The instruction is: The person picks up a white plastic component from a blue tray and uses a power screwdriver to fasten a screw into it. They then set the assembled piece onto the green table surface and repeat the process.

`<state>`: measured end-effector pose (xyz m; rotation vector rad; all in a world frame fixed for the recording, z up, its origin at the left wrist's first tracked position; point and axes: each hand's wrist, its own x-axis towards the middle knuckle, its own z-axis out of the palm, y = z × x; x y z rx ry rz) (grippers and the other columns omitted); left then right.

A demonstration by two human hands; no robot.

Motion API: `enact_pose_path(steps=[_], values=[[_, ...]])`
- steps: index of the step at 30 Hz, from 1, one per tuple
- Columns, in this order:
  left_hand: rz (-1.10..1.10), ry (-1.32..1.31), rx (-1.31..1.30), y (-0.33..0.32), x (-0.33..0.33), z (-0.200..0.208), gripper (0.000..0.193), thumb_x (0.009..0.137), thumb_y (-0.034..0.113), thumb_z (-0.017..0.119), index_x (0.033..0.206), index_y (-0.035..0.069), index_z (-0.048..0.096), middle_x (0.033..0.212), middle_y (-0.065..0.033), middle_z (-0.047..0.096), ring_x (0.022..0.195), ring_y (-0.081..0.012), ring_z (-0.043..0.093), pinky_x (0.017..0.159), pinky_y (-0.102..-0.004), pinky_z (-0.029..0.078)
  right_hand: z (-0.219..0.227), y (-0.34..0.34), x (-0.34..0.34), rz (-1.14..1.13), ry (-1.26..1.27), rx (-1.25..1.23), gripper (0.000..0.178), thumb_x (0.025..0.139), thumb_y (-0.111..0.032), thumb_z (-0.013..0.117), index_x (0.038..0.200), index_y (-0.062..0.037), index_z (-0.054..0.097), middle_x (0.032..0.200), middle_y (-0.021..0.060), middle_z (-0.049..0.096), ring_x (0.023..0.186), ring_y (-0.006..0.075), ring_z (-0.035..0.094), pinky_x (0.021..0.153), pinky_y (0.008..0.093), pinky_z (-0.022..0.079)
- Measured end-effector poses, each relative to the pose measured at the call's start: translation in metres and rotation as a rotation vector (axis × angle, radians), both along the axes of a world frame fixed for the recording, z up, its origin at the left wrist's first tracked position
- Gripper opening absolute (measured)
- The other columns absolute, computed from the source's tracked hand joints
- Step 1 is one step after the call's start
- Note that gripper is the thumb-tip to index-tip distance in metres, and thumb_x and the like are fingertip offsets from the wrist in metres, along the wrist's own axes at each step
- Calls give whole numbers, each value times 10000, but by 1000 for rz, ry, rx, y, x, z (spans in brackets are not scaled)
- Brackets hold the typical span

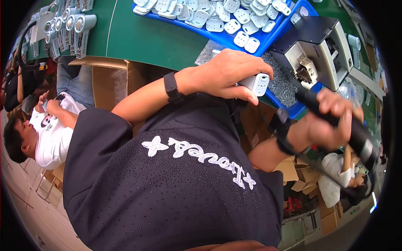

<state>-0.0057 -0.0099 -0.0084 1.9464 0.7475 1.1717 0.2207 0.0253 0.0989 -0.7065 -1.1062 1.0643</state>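
White casing (260,86) lies clasped between left fingers (253,66) and thumb (243,93); right fingers (333,103) wrap a black tool (361,136).

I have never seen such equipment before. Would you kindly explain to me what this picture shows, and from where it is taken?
There is no robot here: a person works with two bare hands. A wide fisheye camera on the head looks down, so straight edges bend and the person's own black shirt fills the middle.

The left hand holds a small white piece. The right hand, blurred, grips a long black tool.

On the green table, blue trays hold many flat white parts and tiny grey bits. Close by stands a black and pale machine. Other people show near the picture's sides.
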Motion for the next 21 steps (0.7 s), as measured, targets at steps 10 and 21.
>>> enact_pose_path(steps=[10, 21], values=[[3, -45, 13, 1, 1, 1, 548, 831, 517, 721, 1147, 87, 599, 960, -82, 670, 838, -297, 671, 678, -390, 510, 45, -45, -44, 182, 138, 85, 389, 811, -290, 644, 1118, -79, 531, 736, 25, 500, 557, 152, 472, 627, 364, 421], [-18, 50, -17, -11, -7, 40, 591, 830, 530, 722, 1137, 40, 602, 954, -109, 647, 817, -320, 657, 701, -390, 514, 43, -47, -41, 223, 274, 100, 395, 795, -286, 668, 1101, -84, 523, 742, 21, 508, 587, 148, 503, 623, 359, 425]])
